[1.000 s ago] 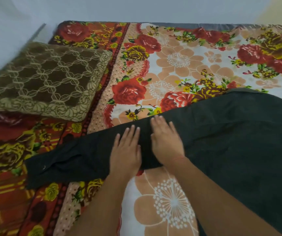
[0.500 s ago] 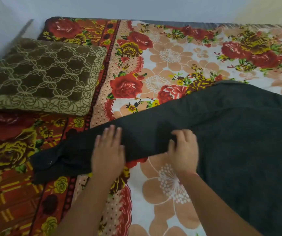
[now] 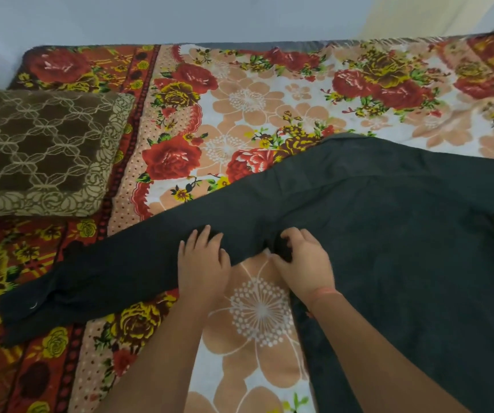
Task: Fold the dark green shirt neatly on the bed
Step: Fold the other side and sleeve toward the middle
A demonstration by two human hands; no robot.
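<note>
on shirt sleeve, both hands curled

shirt lies spread on the bed, body on the right side, one sleeve running out left of the shirt body, cuff end at the far left. pillow sits on the bed left of the shirt, behind the sleeve, apart from it. left hand rests on the sleeve's near edge, left of the shirt body. right hand is just right of it, at the sleeve-body junction, fingers curled into the cloth. wall behind the bed.
</note>
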